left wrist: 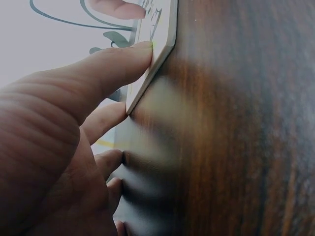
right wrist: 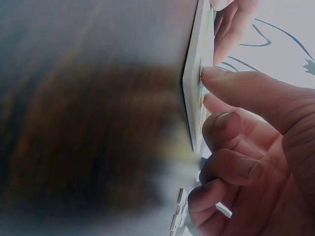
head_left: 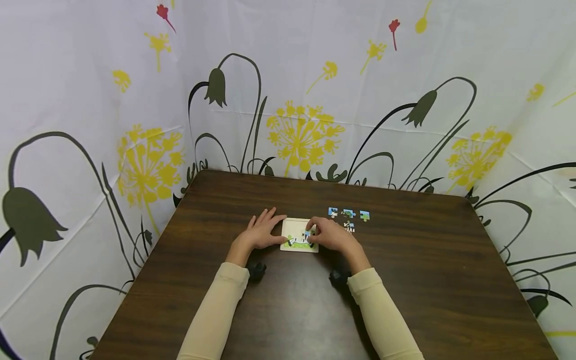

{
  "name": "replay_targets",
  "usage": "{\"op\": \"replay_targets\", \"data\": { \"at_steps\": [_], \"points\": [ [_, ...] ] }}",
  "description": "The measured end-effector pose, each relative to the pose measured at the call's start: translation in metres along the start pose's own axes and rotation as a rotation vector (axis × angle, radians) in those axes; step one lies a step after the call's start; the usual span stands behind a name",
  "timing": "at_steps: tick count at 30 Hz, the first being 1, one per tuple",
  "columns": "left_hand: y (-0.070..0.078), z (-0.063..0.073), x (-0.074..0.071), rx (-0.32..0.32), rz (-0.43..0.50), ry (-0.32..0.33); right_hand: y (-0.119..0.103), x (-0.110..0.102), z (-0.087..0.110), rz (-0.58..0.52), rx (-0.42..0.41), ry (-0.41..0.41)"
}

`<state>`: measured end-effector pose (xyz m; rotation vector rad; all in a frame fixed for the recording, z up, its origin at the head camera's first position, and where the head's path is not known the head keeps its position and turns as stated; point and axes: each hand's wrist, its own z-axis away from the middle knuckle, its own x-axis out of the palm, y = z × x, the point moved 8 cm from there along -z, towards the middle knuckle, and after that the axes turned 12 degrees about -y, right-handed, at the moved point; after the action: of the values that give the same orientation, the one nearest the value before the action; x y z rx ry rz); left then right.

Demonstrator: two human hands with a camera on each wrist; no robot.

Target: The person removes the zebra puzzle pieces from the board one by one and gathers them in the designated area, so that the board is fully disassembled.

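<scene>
A small pale puzzle tray (head_left: 292, 227) lies on the table, with joined pieces (head_left: 298, 245) of green and black-and-white print along its near side. My left hand (head_left: 258, 235) is at the tray's left side, its fingers spread. Its thumb (left wrist: 133, 61) presses the near left part, and the index finger touches the left edge. Over the tray's right part, my right hand (head_left: 334, 235) pinches a blue-and-white puzzle piece (head_left: 307, 234) between thumb (right wrist: 236, 86) and index finger. That piece is mostly hidden by the fingers in the right wrist view.
Several loose puzzle pieces (head_left: 364, 215) lie just beyond and right of my right hand. The dark wooden table (head_left: 418, 260) extends on all sides. Behind it hangs a white curtain (head_left: 360, 100) with flower prints. Dark wrist devices (head_left: 257, 271) sit under both wrists.
</scene>
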<state>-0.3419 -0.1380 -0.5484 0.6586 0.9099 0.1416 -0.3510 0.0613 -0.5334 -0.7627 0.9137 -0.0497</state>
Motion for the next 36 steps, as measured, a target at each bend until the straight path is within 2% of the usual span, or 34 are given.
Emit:
{"op": "replay_targets", "data": {
  "at_steps": [8,14,20,30,36],
  "points": [
    [0.003,-0.001,-0.001,0.029,0.009,0.010,-0.002,-0.002,-0.003,-0.015,-0.012,-0.026],
    [-0.001,-0.005,0.001,0.010,0.003,0.012,-0.003,-0.005,-0.002,-0.006,-0.025,-0.005],
    [0.000,-0.002,0.004,0.003,0.010,0.015,-0.002,-0.005,-0.001,0.028,0.022,0.005],
    [-0.015,-0.016,0.008,-0.001,0.000,0.028,-0.002,-0.006,-0.002,0.039,0.006,0.018],
    [-0.009,-0.010,0.004,0.004,-0.005,0.029,-0.005,-0.009,-0.004,0.090,0.038,0.019]
  ]
}}
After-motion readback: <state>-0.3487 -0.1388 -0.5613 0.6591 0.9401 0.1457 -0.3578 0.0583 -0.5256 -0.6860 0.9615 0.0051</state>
